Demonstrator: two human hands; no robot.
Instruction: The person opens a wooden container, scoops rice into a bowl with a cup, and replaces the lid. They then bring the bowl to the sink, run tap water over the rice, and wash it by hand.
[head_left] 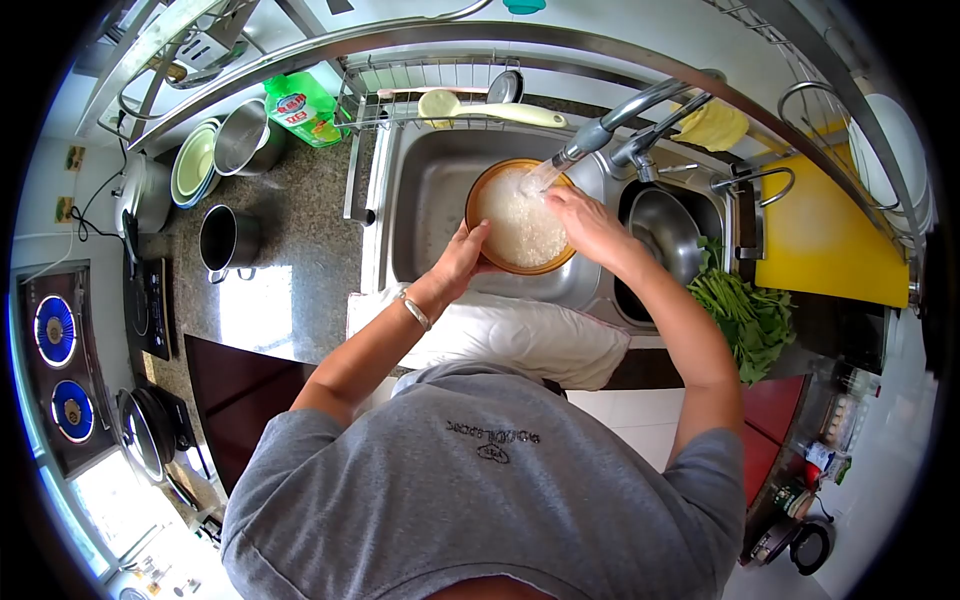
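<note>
An amber-rimmed bowl (520,235) of rice in cloudy water is over the left basin of the steel sink (425,180). Water runs into it from the faucet (590,138) above. My left hand (460,260), with a bracelet at the wrist, grips the bowl's left rim, thumb on top and the other fingers partly hidden beneath. At the bowl's right side, my right hand (590,228) is beside the stream, its fingertips at the rim and the water; whether they hold anything cannot be made out.
A steel bowl (665,235) sits in the right basin, with leafy greens (740,310) beside it. A yellow board (830,235) stands at right. Left are a dark pot (228,240), stacked bowls (195,165) and a green bag (303,110). A wire rack (400,80) spans behind the sink.
</note>
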